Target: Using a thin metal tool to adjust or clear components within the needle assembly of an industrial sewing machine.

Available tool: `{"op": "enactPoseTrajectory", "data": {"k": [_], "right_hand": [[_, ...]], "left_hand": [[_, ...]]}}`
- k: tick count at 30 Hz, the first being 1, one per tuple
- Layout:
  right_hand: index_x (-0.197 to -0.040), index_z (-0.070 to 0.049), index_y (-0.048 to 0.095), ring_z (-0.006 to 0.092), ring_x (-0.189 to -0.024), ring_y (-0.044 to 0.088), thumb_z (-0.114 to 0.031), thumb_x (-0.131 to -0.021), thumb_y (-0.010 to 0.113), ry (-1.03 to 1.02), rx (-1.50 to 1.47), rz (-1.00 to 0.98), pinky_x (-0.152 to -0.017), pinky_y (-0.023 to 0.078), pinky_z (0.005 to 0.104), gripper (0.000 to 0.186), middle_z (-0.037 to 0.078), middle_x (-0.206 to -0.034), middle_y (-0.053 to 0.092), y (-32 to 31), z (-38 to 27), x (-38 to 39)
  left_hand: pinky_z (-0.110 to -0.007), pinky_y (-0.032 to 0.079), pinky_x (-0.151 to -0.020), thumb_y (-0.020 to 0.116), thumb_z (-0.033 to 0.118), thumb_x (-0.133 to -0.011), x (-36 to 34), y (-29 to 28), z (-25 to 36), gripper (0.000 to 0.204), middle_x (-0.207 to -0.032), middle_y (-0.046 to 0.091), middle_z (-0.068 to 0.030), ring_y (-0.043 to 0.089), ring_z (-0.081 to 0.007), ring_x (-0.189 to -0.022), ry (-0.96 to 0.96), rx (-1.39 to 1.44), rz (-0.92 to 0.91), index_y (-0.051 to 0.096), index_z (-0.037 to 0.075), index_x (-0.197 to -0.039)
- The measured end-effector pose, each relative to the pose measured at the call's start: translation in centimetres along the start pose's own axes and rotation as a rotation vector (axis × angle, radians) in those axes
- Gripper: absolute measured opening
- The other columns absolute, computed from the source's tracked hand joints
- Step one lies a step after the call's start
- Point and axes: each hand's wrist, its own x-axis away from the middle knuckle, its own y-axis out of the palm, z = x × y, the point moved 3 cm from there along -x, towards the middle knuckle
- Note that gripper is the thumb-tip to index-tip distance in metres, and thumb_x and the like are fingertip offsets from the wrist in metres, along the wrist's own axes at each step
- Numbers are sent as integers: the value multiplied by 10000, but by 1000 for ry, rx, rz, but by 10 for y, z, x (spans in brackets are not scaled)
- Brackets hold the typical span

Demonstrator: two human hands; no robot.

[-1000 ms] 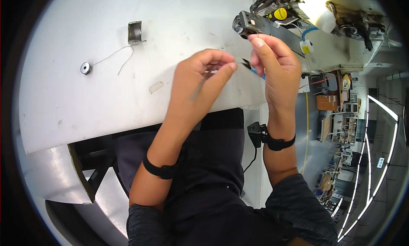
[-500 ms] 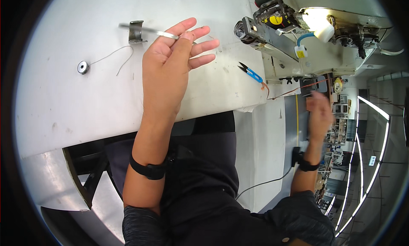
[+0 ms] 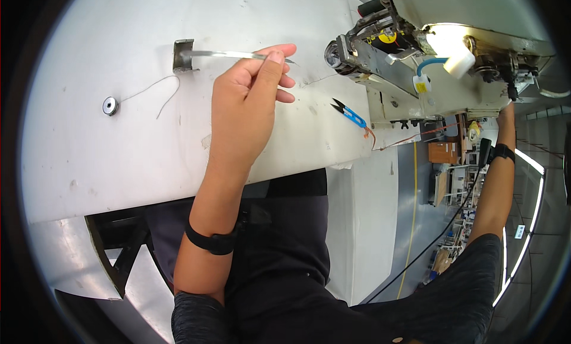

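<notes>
My left hand pinches slim silver tweezers between thumb and fingers, their pointed end toward the sewing machine. The blunt end reaches over a curved metal piece on the white table; whether the two touch I cannot tell. A bobbin with a loose thread tail lies left of that piece. Blue thread snips on an orange cord rest right of my left hand, near the machine base. My right hand is raised at the machine head's far right side, its fingers hidden behind the head.
A lit lamp glows under the machine head, beside a blue tube. The white table ends in front of my lap. A dark cable runs from my right wristband. Shelves and ceiling lights stand at the right.
My right hand has moved up and right, from beside the table to the machine head. My left hand has shifted slightly right and turned, still holding the tweezers.
</notes>
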Motion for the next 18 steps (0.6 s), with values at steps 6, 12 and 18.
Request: {"op": "enactPoseTrajectory", "data": {"k": [6, 12, 18], "right_hand": [[-1097, -75, 678, 247, -818, 684, -299, -913, 670, 188, -232, -209, -735, 550, 396, 290, 91, -956, 693, -10, 32, -40], [-1088, -81, 674, 248, -805, 686, -285, -892, 698, 200, -295, -230, -726, 551, 405, 284, 90, -921, 690, -1, 41, -44], [-1093, -92, 674, 254, -829, 695, -294, -912, 662, 108, -246, -275, -747, 562, 412, 271, 93, -937, 698, -15, 45, -57]], "left_hand": [[-280, 574, -769, 587, 207, -1017, -2, 12, -5, 310, -1177, 713, -139, 659, -132, -856, 41, 101, 21, 685, -80, -954], [-287, 594, -795, 637, 143, -991, 0, 19, -1, 228, -1102, 719, -121, 709, -172, -905, -69, 224, 11, 703, -67, -1051], [-285, 593, -791, 648, 133, -978, -2, 20, -5, 219, -1010, 724, -115, 712, -167, -893, -105, 208, 44, 707, -62, -1061]]}}
